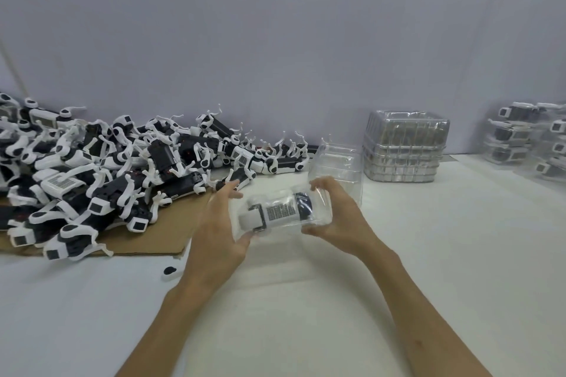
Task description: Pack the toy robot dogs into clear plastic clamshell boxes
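We saw the clamshell box (283, 216) held just above the white table (444, 239), one toy robot dog (277, 212) lying inside it, barcode label up. The left hand (219, 219) gripped one end and the right hand (335, 214) the other, fingers over the far edge and thumbs on the near one, neither opened wide. We could not tell whether the lid had snapped home. We judged the main risk a leg or tail caught in the seam, which would leave the box sprung. Uneven squeezing could also buckle the thin plastic. We counted one dog in hand, one empty open shell (337, 162) behind the right hand, one stack of empty shells (404, 147), and one small loose part (170, 272). The dogs in the pile (101, 171) on cardboard (162, 236) were too tangled to count, and the packed boxes (526, 138) at far right were blurred and cut off.
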Demonstrator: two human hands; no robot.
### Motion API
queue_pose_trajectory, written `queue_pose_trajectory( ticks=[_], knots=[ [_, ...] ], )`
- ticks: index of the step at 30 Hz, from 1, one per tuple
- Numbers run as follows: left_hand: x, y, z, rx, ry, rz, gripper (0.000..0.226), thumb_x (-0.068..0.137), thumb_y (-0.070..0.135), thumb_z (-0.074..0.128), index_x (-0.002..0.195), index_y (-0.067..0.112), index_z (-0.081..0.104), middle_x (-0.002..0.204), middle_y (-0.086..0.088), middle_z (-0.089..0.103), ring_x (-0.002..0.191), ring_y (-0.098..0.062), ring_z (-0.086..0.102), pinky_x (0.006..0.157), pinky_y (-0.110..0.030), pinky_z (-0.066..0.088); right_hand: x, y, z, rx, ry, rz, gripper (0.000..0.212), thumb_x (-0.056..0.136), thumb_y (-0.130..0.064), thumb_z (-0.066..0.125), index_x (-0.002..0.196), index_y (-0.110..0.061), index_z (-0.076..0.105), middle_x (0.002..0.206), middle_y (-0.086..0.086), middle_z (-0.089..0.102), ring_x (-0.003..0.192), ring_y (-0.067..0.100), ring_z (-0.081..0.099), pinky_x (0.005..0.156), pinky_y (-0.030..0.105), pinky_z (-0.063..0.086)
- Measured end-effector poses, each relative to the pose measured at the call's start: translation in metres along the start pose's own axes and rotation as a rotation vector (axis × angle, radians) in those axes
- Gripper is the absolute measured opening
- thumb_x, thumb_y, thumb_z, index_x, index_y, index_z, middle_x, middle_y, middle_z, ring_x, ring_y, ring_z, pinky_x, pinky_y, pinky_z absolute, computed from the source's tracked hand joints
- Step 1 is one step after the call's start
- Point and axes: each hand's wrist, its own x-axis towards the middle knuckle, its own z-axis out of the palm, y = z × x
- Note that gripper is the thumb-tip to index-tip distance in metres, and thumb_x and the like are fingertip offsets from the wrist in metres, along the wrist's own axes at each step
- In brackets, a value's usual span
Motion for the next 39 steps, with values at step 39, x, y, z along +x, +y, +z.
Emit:
queue_pose_trajectory(
  ticks=[39],
  knots=[
    [0.0,0.005,0.005,-0.469,-0.189,-0.611,0.044,0.092,0.04,0.068,0.134,0.032,0.056,0.13,0.005,0.058,0.115,-0.008,0.056,0.087,-0.024,0.041,0.001,-0.014,-0.022,-0.172,0.152,0.364,0.053,0.085,-0.028,0.077,0.134,-0.029,0.06,0.133,-0.007,0.056,0.122,0.013,0.055,0.105,0.032,0.042]
  ],
)
